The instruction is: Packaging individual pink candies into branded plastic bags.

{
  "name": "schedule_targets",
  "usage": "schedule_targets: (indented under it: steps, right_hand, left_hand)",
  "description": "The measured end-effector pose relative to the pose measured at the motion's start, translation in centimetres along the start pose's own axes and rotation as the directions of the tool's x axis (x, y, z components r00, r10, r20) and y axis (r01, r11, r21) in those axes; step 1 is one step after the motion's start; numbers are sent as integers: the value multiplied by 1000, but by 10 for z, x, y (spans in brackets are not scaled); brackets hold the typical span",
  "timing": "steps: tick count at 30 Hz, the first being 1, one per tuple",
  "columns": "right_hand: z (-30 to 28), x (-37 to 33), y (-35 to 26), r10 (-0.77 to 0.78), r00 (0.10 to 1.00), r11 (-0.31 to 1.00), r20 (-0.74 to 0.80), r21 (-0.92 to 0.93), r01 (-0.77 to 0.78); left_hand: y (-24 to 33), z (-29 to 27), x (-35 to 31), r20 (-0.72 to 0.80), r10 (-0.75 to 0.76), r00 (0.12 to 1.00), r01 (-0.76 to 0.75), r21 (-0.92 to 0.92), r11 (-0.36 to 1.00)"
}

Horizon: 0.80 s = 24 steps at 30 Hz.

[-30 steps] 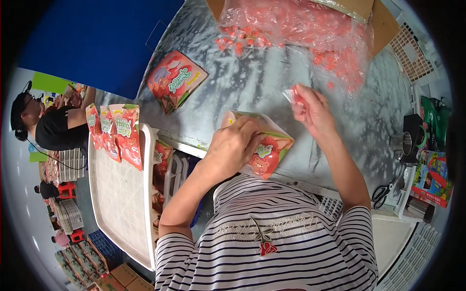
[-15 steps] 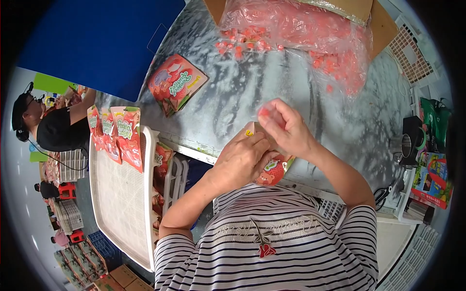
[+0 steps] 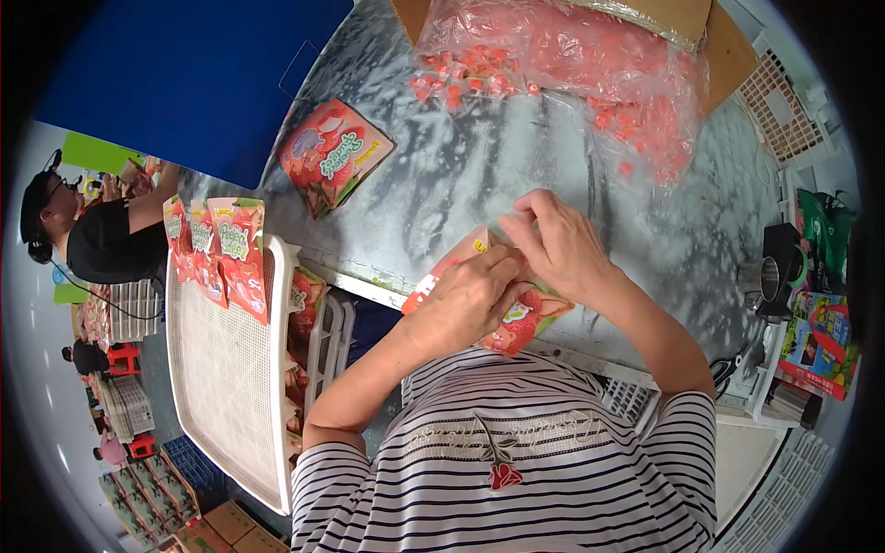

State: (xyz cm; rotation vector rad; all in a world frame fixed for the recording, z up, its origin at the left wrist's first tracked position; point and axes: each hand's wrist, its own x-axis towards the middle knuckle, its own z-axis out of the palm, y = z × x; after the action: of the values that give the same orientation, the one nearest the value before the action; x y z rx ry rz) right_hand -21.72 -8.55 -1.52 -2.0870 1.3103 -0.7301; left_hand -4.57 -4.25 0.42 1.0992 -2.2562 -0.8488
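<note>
My left hand [image 3: 468,293] is closed on a red printed pouch [image 3: 518,324], held tilted over the table's near edge. Parts of the pouch show on both sides of my fingers, and the rest is hidden beneath them. Just beyond its upper edge is my right hand [image 3: 564,247], thumb and forefinger apart, with nothing visible between them. Its lower fingers come close to the pouch; whether they touch it I cannot tell. Farther off on the table lie flat red pouches [image 3: 334,155] in a small stack. Small red wrapped pieces [image 3: 461,78] are scattered near the far edge.
A cardboard box [image 3: 728,55] holds a clear plastic bag [image 3: 562,46] of red pieces. At left, filled pouches [image 3: 241,253] rest on a white mesh tray [image 3: 226,369]. A blue panel [image 3: 184,83] stands behind it, near another person [image 3: 111,226]. Scissors [image 3: 725,371] lie right.
The small red piece at my right fingertips is no longer visible. My right hand has shifted slightly right and its fingers have parted. The pouch in my left hand now shows more of its surface.
</note>
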Motion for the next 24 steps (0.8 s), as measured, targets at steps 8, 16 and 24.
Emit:
schedule_targets:
  steps: [8, 16, 24]
  right_hand:
    - [-4, 12, -21, -53, 998, 983, -34, 174, 58]
    - [1, -2, 2, 19, 1000, 971, 11, 238, -21]
    - [-11, 14, -30, 283, 957, 784, 59, 561, -266]
  left_hand:
    - [-4, 3, 2, -58, 80, 995, -83, -60, 995]
    - [-1, 2, -1, -113, 19, 993, -26, -63, 998]
    - [0, 9, 1, -118, 46, 992, -55, -76, 996]
